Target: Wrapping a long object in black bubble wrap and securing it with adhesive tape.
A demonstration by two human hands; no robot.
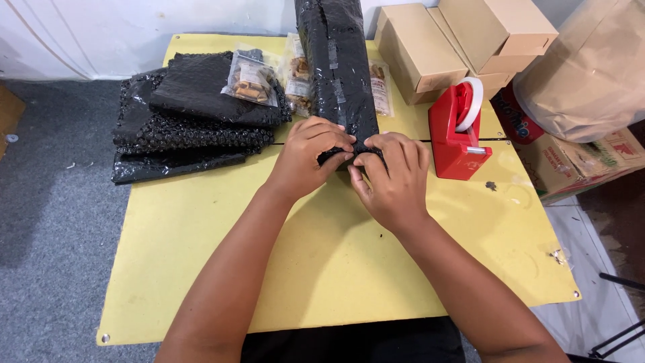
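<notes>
A long parcel wrapped in black bubble wrap (339, 64) lies on the yellow table (322, 262), running away from me, with clear tape strips along its top. My left hand (309, 158) and my right hand (393, 175) meet at its near end. Both press and pinch the folded black wrap there, fingertips touching each other. The parcel's near end is mostly hidden under my fingers.
A red tape dispenser (457, 138) stands just right of my right hand. A stack of black bubble wrap sheets (188, 117) lies at left with a clear snack packet (250, 79) on top. More snack packets (295, 74) lie beside the parcel. Brown cardboard boxes (463, 40) sit at back right.
</notes>
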